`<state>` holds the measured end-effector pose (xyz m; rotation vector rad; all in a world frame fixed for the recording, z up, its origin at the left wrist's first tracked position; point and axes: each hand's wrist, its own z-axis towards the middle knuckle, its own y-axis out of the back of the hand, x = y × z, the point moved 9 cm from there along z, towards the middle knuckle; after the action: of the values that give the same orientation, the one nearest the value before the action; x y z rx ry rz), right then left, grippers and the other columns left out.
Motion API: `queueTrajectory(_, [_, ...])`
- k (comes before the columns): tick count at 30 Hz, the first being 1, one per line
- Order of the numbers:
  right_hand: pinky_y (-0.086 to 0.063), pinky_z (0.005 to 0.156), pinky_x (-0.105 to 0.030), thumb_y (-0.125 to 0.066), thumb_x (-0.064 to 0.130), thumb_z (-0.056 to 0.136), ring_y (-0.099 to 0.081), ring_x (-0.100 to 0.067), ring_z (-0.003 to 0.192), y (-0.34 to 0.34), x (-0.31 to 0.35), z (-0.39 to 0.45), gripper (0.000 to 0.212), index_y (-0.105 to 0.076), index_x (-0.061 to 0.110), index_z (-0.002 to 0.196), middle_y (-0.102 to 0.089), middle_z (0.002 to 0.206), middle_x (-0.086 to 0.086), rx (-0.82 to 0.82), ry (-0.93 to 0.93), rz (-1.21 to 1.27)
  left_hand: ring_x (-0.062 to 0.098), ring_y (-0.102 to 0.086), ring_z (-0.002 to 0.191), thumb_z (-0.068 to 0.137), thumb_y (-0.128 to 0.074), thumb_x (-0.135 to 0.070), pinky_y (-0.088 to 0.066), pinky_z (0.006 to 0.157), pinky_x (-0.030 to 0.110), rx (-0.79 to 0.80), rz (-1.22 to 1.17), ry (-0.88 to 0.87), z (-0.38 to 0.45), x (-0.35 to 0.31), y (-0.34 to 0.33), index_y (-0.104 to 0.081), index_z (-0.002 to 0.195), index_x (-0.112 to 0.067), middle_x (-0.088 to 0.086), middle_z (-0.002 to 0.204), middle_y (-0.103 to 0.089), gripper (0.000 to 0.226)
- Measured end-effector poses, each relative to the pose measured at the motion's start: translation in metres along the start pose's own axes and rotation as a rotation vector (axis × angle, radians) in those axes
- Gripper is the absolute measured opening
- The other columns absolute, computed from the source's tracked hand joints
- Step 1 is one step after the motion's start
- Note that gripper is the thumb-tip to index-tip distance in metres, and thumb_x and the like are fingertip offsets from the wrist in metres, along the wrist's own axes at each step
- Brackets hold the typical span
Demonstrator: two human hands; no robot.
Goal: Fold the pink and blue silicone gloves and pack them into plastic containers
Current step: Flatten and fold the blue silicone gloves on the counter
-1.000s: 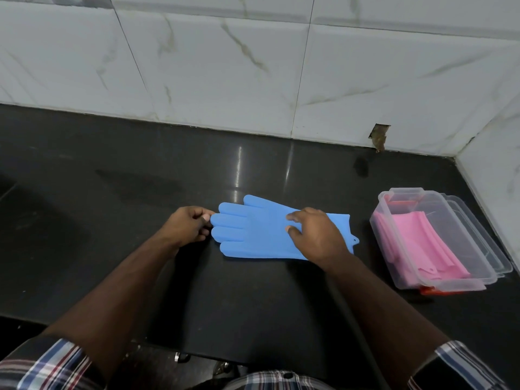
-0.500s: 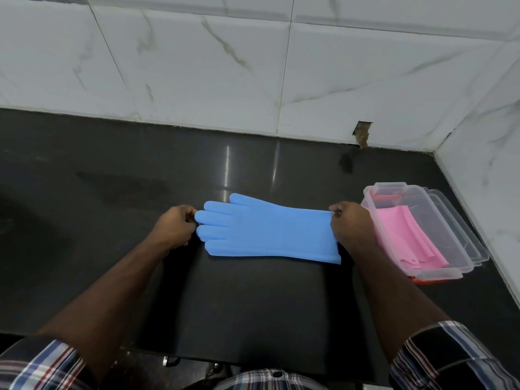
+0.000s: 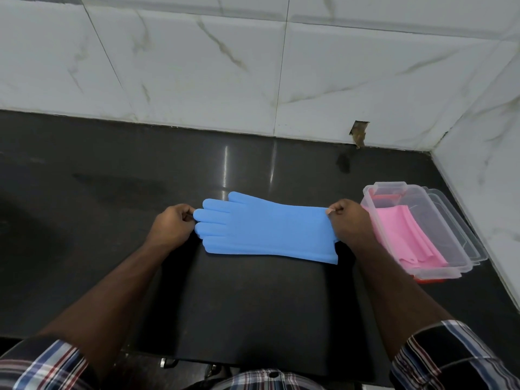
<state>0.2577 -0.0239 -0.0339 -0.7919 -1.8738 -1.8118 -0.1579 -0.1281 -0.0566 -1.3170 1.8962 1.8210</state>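
- We see a clear rectangular plastic container (image 3: 416,235) at the right of the dark desk (image 3: 112,170), holding folded pink silicone gloves (image 3: 405,235).
- Our left hand (image 3: 171,228) pinches the flat blue silicone glove (image 3: 267,229) at its fingertips, our right hand (image 3: 350,225) its cuff.

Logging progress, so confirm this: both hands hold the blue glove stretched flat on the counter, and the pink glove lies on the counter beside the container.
One error. In the head view, the pink glove lies inside the container, not beside it. The rest holds: left hand and right hand hold the blue glove flat on the counter.
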Motion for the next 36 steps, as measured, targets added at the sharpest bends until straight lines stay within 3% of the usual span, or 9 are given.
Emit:
queueTrajectory(4, [-0.045,0.074,-0.030,-0.055,0.017,0.092,-0.063,-0.022,0.089,-0.001,-0.005,0.000,0.009,-0.063,0.018,0.093,-0.066,0.089,0.001,-0.023,-0.042,0.049,0.013,-0.065,0.064,0.076,-0.059,-0.027,-0.052,0.060,0.030,0.008,0.007,0.001,0.000,-0.003,-0.002,-0.066,0.078,-0.030,-0.009,0.070,-0.069,0.008])
queueTrajectory(9, [-0.046,0.100,-0.035,-0.064,0.031,0.092,-0.060,-0.025,0.116,-0.005,-0.008,-0.001,0.044,-0.055,0.016,0.133,-0.063,0.129,-0.005,0.048,-0.096,0.069,0.013,-0.061,0.057,0.082,-0.047,-0.004,-0.051,0.056,0.027,0.099,-0.028,0.045,0.003,-0.001,-0.006,-0.072,0.087,-0.032,-0.007,0.069,-0.070,0.038])
queueTrajectory(11, [-0.049,0.099,-0.041,-0.066,0.029,0.091,-0.061,-0.025,0.114,-0.004,-0.011,-0.003,0.045,-0.054,0.019,0.133,-0.063,0.128,-0.006,0.054,-0.111,0.166,0.016,-0.068,0.075,0.080,-0.043,0.001,-0.052,0.066,0.028,0.078,0.021,-0.001,0.003,-0.012,0.000,-0.075,0.098,-0.031,-0.009,0.081,-0.072,0.049])
queueTrajectory(15, [-0.054,0.091,-0.039,-0.066,0.025,0.092,-0.063,-0.023,0.108,0.001,-0.013,-0.007,0.045,-0.051,0.025,0.135,-0.065,0.122,-0.003,0.032,-0.159,0.254,0.025,-0.058,0.119,0.082,-0.046,-0.013,-0.049,0.096,0.043,-0.101,0.299,-0.362,-0.014,-0.073,-0.002,-0.065,0.128,-0.032,0.000,0.125,-0.064,0.053])
queueTrajectory(17, [-0.054,0.092,-0.040,-0.064,0.022,0.093,-0.063,-0.023,0.107,0.001,-0.011,-0.008,0.048,-0.049,0.024,0.138,-0.066,0.116,-0.005,0.046,-0.147,0.268,0.023,-0.042,0.137,0.089,-0.057,-0.026,-0.036,0.108,0.046,0.088,0.439,-0.496,-0.024,-0.097,-0.037,-0.052,0.140,-0.042,-0.010,0.145,-0.050,0.053])
queueTrajectory(21, [-0.058,0.088,-0.047,-0.069,0.019,0.090,-0.063,-0.026,0.108,-0.007,-0.020,-0.014,0.057,-0.046,0.026,0.142,-0.064,0.119,-0.005,0.156,-0.224,0.318,0.024,-0.002,0.154,0.082,-0.064,-0.063,-0.005,0.118,0.055,0.444,0.797,-0.544,-0.026,-0.110,-0.088,-0.019,0.154,-0.049,-0.017,0.166,-0.013,0.087])
queueTrajectory(25, [-0.061,0.078,-0.038,-0.074,0.015,0.085,-0.065,-0.019,0.096,-0.010,-0.035,-0.021,0.052,-0.057,0.031,0.131,-0.062,0.118,0.000,0.173,-0.348,0.375,0.030,0.010,0.154,0.076,-0.068,-0.066,0.007,0.117,0.062,0.551,0.920,-0.553,-0.019,-0.120,-0.105,-0.010,0.156,-0.046,-0.015,0.167,-0.003,0.101])
queueTrajectory(29, [-0.060,0.073,-0.032,-0.077,0.014,0.081,-0.065,-0.018,0.083,-0.018,-0.042,-0.026,0.044,-0.065,0.027,0.121,-0.065,0.101,-0.005,0.206,-0.371,0.474,0.029,0.011,0.154,0.075,-0.070,-0.067,0.008,0.116,0.064,0.589,0.960,-0.551,-0.015,-0.121,-0.113,-0.005,0.156,-0.045,-0.014,0.168,0.001,0.106])
queueTrajectory(36, [-0.059,0.087,-0.045,-0.079,0.000,0.073,-0.064,-0.026,0.105,-0.024,-0.028,-0.037,0.056,-0.064,0.031,0.119,-0.057,0.125,-0.003,0.376,-0.295,0.507,0.029,0.013,0.154,0.075,-0.070,-0.068,0.008,0.115,0.066,0.619,0.965,-0.545,-0.015,-0.117,-0.116,0.005,0.156,-0.045,-0.013,0.167,0.010,0.113])
